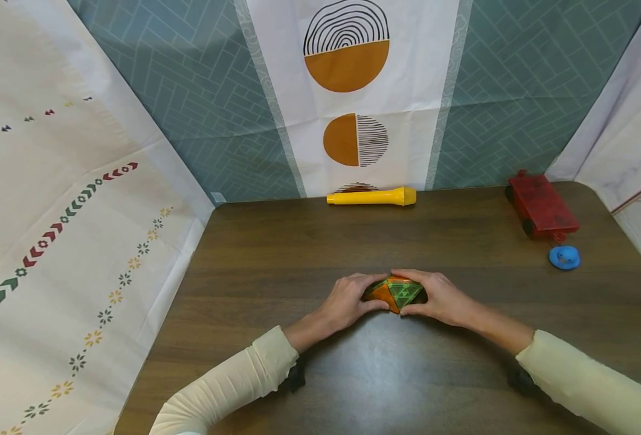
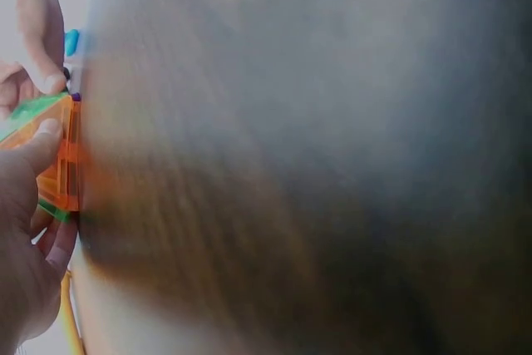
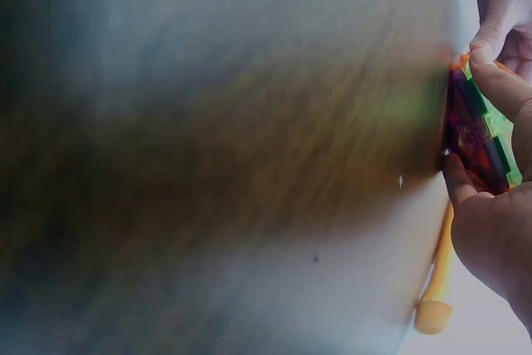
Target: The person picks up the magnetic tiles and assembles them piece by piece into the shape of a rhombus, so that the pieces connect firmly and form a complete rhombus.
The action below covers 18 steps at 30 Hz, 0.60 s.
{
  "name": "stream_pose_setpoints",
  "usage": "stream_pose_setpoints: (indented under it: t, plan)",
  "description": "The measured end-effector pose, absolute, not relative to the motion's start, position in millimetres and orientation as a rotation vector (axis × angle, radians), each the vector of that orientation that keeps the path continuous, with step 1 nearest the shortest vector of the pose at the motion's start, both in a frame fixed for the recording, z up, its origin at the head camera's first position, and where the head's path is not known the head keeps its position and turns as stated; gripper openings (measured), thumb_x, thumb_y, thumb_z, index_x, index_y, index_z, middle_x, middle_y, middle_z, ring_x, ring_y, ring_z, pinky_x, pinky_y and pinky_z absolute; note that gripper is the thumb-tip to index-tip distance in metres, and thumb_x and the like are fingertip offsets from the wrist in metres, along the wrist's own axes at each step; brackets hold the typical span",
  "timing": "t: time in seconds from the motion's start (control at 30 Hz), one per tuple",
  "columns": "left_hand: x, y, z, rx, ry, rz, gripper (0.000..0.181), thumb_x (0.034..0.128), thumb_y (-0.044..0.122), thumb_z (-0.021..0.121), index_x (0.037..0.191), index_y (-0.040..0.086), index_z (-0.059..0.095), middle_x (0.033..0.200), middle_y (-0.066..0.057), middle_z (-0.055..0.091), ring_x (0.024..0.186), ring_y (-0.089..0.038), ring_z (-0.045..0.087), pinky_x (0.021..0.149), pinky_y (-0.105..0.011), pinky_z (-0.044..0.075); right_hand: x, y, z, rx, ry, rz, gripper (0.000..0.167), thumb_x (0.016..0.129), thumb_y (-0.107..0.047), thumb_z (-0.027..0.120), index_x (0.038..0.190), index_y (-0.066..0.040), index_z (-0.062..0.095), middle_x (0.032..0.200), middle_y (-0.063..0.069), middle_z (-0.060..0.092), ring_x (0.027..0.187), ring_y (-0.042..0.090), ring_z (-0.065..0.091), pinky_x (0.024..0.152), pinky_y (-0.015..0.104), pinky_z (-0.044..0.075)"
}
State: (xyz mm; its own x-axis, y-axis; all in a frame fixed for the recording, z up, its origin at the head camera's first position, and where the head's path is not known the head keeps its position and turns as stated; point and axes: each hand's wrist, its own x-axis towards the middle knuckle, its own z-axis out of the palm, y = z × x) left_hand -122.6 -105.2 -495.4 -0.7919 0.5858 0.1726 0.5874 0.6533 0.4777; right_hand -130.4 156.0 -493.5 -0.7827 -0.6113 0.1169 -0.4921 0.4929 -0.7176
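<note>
A small faceted shape of see-through triangular tiles [image 1: 405, 291], orange and green on top, sits on the table between both hands. My left hand [image 1: 347, 300] grips its left side, thumb in front and fingers behind. From the other side my right hand [image 1: 444, 298] holds it the same way. The left wrist view shows an orange tile face [image 2: 60, 155] under the left thumb. In the right wrist view, purple and green tiles [image 3: 478, 126] show between the right thumb and fingers. Parts of the shape are hidden by the hands.
A yellow toy microphone [image 1: 371, 197] lies along the table's back edge. At the back right stands a red toy wagon [image 1: 545, 206], with a blue rubber duck [image 1: 564, 257] just in front of it. Patterned cloths hang behind and beside the brown wooden table [image 1: 277, 254].
</note>
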Motion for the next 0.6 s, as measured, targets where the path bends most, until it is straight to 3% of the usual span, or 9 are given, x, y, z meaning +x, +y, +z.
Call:
stream_pose_setpoints:
  t: [0.2, 0.6]
  plan:
    - [-123.7, -104.1, -495.2, -1.0, -2.862, -0.82, 0.06, 0.094, 0.04, 0.082, 0.146, 0.013, 0.065, 0.135, -0.004, 0.072, 0.119, -0.019, 0.069, 0.1, -0.037, 0.056, -127.4, 151.2, -493.1, -0.954, 2.617, -1.165, 0.083, 0.081, -0.026, 0.096, 0.149, 0.002, 0.057, 0.141, 0.02, 0.065, 0.113, 0.03, 0.068, 0.094, 0.051, 0.057]
    - [-124.0, -103.5, -495.7, -0.999, -2.852, -0.828, 0.058, 0.0948, 0.04, 0.081, 0.144, 0.013, 0.066, 0.132, -0.005, 0.073, 0.115, -0.019, 0.071, 0.098, -0.035, 0.057, -126.8, 147.6, -493.8, -0.927, 2.648, -1.163, 0.079, 0.08, -0.02, 0.097, 0.146, 0.002, 0.06, 0.139, 0.02, 0.067, 0.11, 0.029, 0.069, 0.092, 0.05, 0.058]
